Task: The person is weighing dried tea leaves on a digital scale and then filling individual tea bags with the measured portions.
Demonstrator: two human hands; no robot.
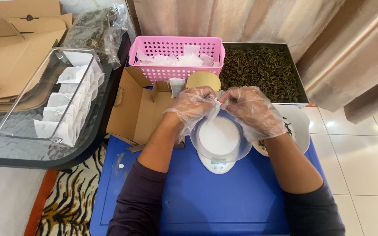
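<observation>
Two gloved hands [222, 107], one scale [217, 162], one basket [176, 57].

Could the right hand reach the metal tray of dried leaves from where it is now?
Probably yes. The right hand is busy pinching a small white bag together with the left hand, but the metal tray of dried leaves lies open just behind it, with nothing standing between them.
</observation>
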